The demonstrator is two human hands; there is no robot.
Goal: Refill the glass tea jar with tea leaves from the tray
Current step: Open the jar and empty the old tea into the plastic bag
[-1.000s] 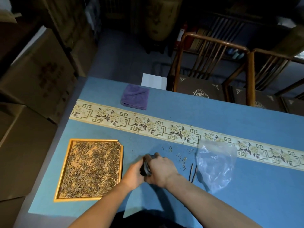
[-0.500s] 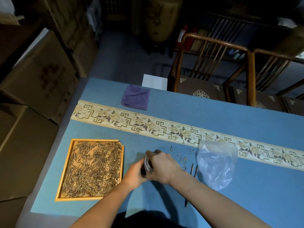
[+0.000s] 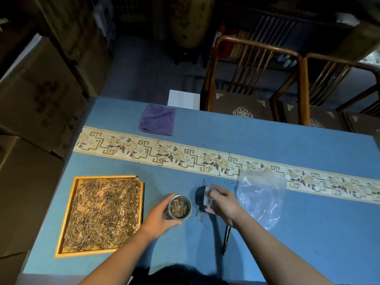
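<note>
The glass tea jar stands upright and uncovered on the blue table, with tea leaves showing inside. My left hand wraps around its left side. Just to the right, my right hand holds the jar's lid tilted on edge, a little above the table. The wooden tray full of dry tea leaves lies to the left of the jar, near the table's left edge.
A clear plastic bag lies right of my right hand. Dark tongs rest under my right forearm. Loose leaves are scattered around the lid. A folded purple cloth sits at the far side. Wooden chairs stand beyond the table.
Both hands were together on the closed jar. Now the lid is off: my right hand has carried it to the right while my left hand keeps the jar upright.
</note>
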